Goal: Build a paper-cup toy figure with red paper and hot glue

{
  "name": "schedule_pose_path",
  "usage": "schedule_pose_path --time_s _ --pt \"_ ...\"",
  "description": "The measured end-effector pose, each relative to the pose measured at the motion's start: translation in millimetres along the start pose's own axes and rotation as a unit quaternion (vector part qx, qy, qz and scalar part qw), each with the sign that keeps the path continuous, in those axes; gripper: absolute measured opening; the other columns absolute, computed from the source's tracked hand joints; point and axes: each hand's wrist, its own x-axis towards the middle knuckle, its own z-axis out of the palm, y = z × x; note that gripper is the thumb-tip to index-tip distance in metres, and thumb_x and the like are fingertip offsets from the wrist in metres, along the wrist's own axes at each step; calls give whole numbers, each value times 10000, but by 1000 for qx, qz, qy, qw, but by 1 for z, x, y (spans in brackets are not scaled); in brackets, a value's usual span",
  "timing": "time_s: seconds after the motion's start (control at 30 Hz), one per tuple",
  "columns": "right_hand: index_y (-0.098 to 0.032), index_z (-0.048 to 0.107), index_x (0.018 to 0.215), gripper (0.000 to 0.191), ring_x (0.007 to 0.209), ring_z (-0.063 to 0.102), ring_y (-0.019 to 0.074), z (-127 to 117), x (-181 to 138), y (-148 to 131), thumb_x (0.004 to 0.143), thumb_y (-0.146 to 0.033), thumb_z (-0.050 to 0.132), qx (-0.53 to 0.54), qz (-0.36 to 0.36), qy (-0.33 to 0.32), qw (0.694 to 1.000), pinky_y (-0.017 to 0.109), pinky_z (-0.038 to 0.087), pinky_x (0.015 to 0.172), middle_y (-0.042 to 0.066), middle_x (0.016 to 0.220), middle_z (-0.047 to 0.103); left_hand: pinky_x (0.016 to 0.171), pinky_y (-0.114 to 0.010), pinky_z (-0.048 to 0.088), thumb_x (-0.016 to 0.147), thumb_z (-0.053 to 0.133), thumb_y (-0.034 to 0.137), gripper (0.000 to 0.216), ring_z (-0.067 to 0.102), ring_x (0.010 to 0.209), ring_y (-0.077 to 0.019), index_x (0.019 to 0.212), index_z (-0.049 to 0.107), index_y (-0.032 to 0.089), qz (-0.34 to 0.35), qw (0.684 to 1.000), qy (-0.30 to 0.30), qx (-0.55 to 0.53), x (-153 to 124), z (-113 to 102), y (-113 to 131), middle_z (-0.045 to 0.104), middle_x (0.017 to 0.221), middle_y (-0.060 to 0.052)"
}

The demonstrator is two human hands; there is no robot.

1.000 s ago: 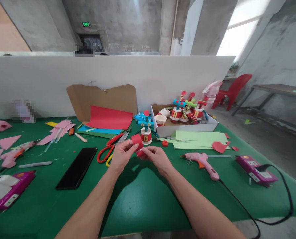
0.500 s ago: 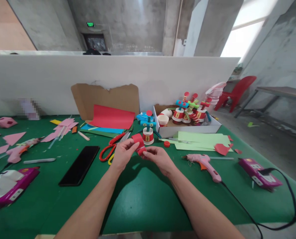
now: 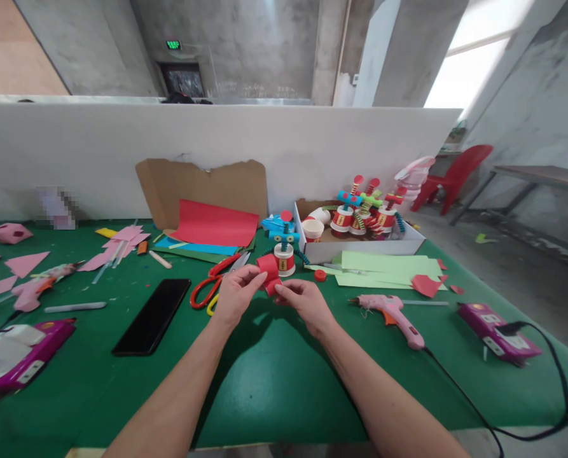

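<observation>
Both hands pinch one curled strip of red paper [image 3: 267,267] above the table. My left hand [image 3: 238,292] is closed on its left side, thumb in front. Fingers of my right hand [image 3: 307,305] grip the lower right end. Right behind the strip stands a paper-cup figure [image 3: 284,257] with a blue head, a red disc on top and a spring-folded arm. Scissors with red handles [image 3: 212,283] lie just left of my left hand, partly over something yellow-handled. A small red roll [image 3: 320,275] rests beyond my right hand.
Pink glue gun [image 3: 391,315], purple power strip [image 3: 498,331] and green paper [image 3: 388,270] lie to the right. A white box [image 3: 364,250] holds several cup figures. On the left are a black phone [image 3: 154,317], another glue gun [image 3: 40,289] and pink paper pieces.
The red paper has turned slightly between my fingers, its curl now facing differently. Both hands stay in almost the same place.
</observation>
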Motion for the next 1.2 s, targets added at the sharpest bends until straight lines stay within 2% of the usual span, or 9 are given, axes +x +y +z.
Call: schedule_pose_path --time_s 0.17,0.33,0.5,0.63,0.87,1.07,1.2 --pt "-161 742 690 332 778 620 171 2 0 0 583 -466 814 13 -42 12 999 332 526 774 61 864 694 553 -212 414 605 758 386 264 480 551 -94 624 633 154 -8 1000 -11 3 0 0 2 561 567 31" --pt "-170 723 765 359 706 610 151 2 0 -1 558 -443 832 38 -18 11 999 304 514 697 33 772 696 565 -228 463 585 772 416 305 522 541 -103 643 628 154 -35 999 -10 -21 0 2 1 582 572 33" --pt "-170 687 731 299 554 495 94 0 1 1 589 -401 816 11 -34 25 999 223 373 507 2 662 653 575 -238 481 609 760 437 316 535 545 -108 650 626 155 -36 998 -30 -31 -1 4 1 587 572 30" --pt "-163 675 712 282 491 389 66 -1 3 3 611 -397 797 9 -45 34 998 215 280 470 -22 582 593 626 -265 502 619 738 387 264 581 597 -134 701 644 154 -52 996 -58 -45 -2 3 4 641 637 8" --pt "-168 646 662 336 500 398 66 -1 5 0 554 -428 829 74 -31 36 996 218 305 490 -20 585 602 859 -341 501 603 719 244 263 672 841 -208 848 668 164 -45 988 -130 -76 -3 6 6 724 840 -51" --pt "-173 647 659 327 505 400 61 1 3 0 549 -410 844 94 -38 43 994 213 316 496 -34 596 586 862 -356 511 625 724 240 296 679 865 -221 900 664 149 -32 986 -146 -75 -3 11 5 735 911 -78" --pt "-173 651 662 326 505 400 61 2 3 2 552 -409 847 102 -35 37 994 212 314 491 -37 600 582 868 -364 513 630 740 280 296 681 860 -225 882 666 145 -33 989 -130 -69 -3 12 3 739 892 -78"
